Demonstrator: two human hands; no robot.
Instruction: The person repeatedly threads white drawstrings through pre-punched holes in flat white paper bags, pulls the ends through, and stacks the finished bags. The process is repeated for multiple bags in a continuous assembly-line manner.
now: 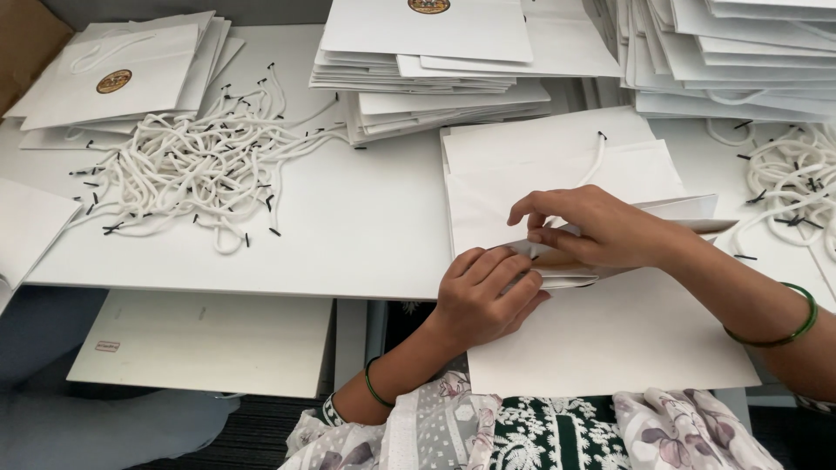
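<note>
Both hands are working on a white paper bag: left hand is pressing its fold flat, right hand is pinching the folded edge, beside loose cords.

Lying flat at the bench's front edge, overhanging it: white paper bag, top folded open, white cord handle looping at its far end.

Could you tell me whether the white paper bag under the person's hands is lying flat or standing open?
Lying flat. The white paper bag rests on the white table, with only its top edge slightly parted between the left hand and right hand.
</note>
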